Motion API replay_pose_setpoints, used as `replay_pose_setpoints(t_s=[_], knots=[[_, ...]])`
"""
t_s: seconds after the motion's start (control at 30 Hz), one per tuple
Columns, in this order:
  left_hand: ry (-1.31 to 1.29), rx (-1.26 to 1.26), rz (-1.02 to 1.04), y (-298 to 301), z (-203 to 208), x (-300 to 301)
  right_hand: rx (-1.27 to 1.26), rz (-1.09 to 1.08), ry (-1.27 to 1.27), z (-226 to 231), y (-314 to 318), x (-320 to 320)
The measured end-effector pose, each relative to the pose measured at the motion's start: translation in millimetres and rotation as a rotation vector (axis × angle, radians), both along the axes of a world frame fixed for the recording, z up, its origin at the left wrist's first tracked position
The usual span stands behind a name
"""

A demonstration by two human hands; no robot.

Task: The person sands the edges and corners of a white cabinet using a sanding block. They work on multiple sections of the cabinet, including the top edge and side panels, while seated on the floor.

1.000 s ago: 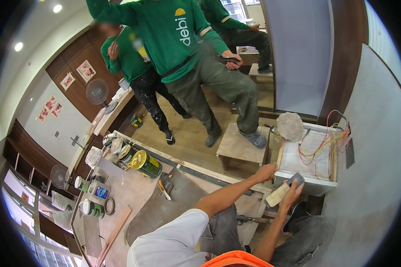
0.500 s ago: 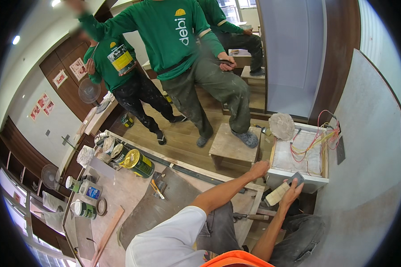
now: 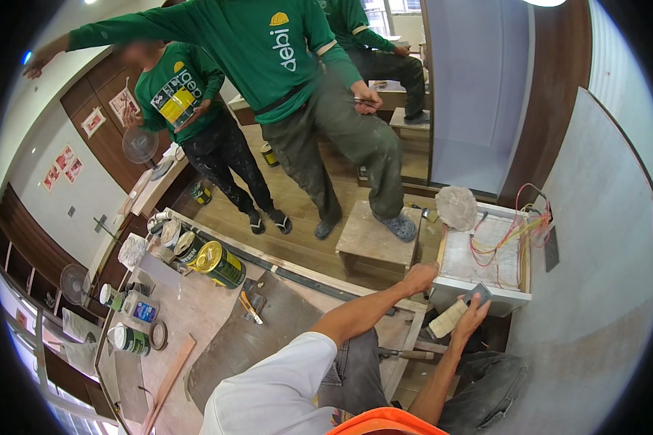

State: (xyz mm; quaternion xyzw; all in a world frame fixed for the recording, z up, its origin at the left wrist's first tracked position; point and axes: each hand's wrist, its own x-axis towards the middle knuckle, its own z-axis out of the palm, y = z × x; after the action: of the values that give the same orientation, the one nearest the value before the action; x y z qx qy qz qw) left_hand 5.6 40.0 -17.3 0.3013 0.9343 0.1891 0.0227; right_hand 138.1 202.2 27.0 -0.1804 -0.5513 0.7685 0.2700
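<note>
At the near left corner of a small white cabinet, my left hand is closed, its fingers curled at the wooden edge. My right hand grips a grey, flat rectangular block against the cabinet's near face; whether it is a sanding block I cannot tell. Just left of that hand is a cream-coloured, cylinder-like piece, and I cannot tell whether the hand holds it too. Red and yellow wires lie loose over the cabinet's top. A pale round bundle sits at its far left corner.
A co-worker in green has one foot on a wooden stool; another holds a can. The worktable at left bears paint cans, a utility knife and a wood strip. A pale panel stands at right.
The nearer co-worker's raised arm has stretched out further left. The other co-worker's feet and can have shifted. My hands stay in nearly the same places, with the view slightly moved.
</note>
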Motion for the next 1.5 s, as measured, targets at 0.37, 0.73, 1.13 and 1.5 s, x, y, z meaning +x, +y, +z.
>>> replay_pose_setpoints(t_s=[0.37, 0.73, 1.13, 1.5], knots=[[-0.032, 0.301, 0.161, 1.5, 20.0, 6.6, -0.035, 0.058, -0.024, -6.9, -12.0, -3.7], [-0.139, 0.245, 0.172, -45.8, 42.3, 15.9, -0.088, 0.136, 0.01, -15.4, -31.6, -8.8], [-0.194, 0.127, 0.1, -79.7, 63.0, 32.1, -0.158, 0.174, 0.058, -3.1, -53.0, -4.2], [-0.273, 0.023, 0.017, -70.3, 59.5, 36.5, -0.219, 0.185, 0.028, 1.2, -35.0, 5.7]])
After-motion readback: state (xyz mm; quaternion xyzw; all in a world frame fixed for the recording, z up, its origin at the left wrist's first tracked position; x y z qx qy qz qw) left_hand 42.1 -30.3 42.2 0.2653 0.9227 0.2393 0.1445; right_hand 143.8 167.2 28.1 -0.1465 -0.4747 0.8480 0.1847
